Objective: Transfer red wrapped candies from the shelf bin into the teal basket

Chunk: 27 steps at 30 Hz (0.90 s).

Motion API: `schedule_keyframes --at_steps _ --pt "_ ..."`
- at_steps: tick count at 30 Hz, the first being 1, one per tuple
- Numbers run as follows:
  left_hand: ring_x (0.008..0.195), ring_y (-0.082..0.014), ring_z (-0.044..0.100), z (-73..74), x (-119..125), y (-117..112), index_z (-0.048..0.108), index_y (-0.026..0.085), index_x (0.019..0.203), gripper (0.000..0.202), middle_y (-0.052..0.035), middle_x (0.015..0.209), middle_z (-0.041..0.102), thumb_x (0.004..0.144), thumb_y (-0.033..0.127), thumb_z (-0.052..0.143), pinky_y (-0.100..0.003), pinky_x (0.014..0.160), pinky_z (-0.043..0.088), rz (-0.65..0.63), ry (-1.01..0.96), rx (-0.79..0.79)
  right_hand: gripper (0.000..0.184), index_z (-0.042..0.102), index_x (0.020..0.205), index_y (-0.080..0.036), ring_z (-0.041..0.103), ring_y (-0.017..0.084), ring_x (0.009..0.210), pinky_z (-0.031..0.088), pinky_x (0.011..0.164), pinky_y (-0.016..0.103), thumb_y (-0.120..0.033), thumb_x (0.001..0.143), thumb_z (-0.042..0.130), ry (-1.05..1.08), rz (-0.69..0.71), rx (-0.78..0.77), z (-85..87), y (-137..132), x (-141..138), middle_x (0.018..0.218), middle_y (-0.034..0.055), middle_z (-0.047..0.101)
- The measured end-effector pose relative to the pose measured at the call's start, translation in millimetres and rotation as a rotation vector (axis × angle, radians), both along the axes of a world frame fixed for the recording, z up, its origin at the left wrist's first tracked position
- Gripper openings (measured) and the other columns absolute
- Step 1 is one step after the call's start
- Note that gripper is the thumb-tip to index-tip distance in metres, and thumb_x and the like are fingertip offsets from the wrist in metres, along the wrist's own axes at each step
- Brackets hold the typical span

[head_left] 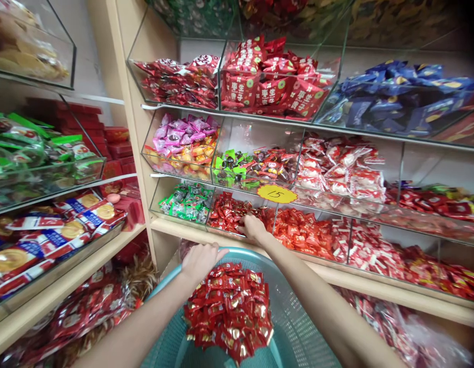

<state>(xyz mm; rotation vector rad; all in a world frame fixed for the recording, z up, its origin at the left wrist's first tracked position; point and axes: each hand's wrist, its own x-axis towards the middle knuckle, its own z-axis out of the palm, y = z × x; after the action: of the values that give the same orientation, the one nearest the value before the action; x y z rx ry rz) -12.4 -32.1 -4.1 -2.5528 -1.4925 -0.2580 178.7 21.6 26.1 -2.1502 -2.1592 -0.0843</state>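
A teal perforated plastic basket (298,322) holds red-and-gold wrapped sweets (231,309); left hand (202,259) curled over its rim (246,251). Right hand (254,228) at dark-red wrapped sweets (224,210); grip cannot be determined.

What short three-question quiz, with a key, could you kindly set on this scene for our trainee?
1. Multiple choice: where is the left hand?
a) among the blue packets
b) at the rim of the teal basket
c) on the wooden post
2. True or false: the right hand is reaching into the compartment of green-wrapped sweets.
3. Fill in the blank: the number on the yellow tag is ___.

Key:
1. b
2. False; it is reaching into the bottom-row compartment of red-wrapped sweets.
3. 15
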Motion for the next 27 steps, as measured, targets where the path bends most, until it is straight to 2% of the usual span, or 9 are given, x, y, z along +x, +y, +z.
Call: schedule_keyframes --at_steps 6,13,16,19,23,27 --pt "0.071 -0.0305 0.065 1.0 1 0 0.061 0.012 0.087 0.052 -0.0146 0.074 0.068 0.089 0.050 0.025 -0.038 0.060 0.050 0.001 0.001 -0.005 0.018 0.066 0.082 -0.017 0.061 0.018 0.081 0.039 0.063 0.024 -0.031 0.080 0.055 -0.008 0.012 -0.008 1.7 1 1 0.093 0.0101 0.064" --pt "0.072 -0.0322 0.065 2.6 1 -1 0.060 0.011 0.089 0.052 -0.0152 0.073 0.068 0.089 0.050 0.025 -0.040 0.059 0.050 -0.003 0.012 -0.017 0.022 0.063 0.088 -0.018 0.058 0.018 0.087 0.039 0.068 0.025 -0.033 0.084 0.048 -0.005 0.050 0.066 21.3 -28 5 0.100 0.0099 0.058" --pt "0.074 -0.0317 0.065 3.9 1 -1 0.060 0.011 0.090 0.053 -0.0161 0.075 0.068 0.089 0.051 0.025 -0.038 0.061 0.049 0.003 0.012 -0.038 0.024 0.061 0.093 -0.018 0.057 0.016 0.084 0.039 0.070 0.024 -0.036 0.085 0.047 0.070 0.094 0.136 27.1 -54 10 0.096 0.0073 0.055" --pt "0.074 -0.0315 0.065 4.9 1 -1 0.060 0.011 0.089 0.054 -0.0164 0.074 0.067 0.089 0.052 0.024 -0.037 0.062 0.049 0.012 0.008 -0.054 0.025 0.059 0.092 -0.019 0.056 0.014 0.079 0.040 0.069 0.023 -0.038 0.086 0.045 0.220 0.210 0.190 23.1 -93 14 0.091 0.0047 0.052" --pt "0.076 -0.0317 0.065 4.0 1 1 0.061 0.012 0.088 0.055 -0.0164 0.075 0.067 0.088 0.053 0.025 -0.038 0.064 0.049 0.013 0.003 -0.066 0.021 0.058 0.092 -0.020 0.055 0.016 0.081 0.042 0.071 0.025 -0.036 0.087 0.045 0.285 0.354 0.105 6.3 -146 18 0.089 0.0042 0.052" --pt "0.078 -0.0323 0.065 2.3 3 3 0.060 0.011 0.091 0.055 -0.0169 0.077 0.067 0.088 0.053 0.026 -0.041 0.068 0.048 0.019 0.010 -0.084 0.023 0.058 0.097 -0.020 0.055 0.017 0.081 0.044 0.071 0.028 -0.035 0.087 0.044 0.197 0.386 0.022 -9.8 -174 20 0.090 0.0054 0.052"
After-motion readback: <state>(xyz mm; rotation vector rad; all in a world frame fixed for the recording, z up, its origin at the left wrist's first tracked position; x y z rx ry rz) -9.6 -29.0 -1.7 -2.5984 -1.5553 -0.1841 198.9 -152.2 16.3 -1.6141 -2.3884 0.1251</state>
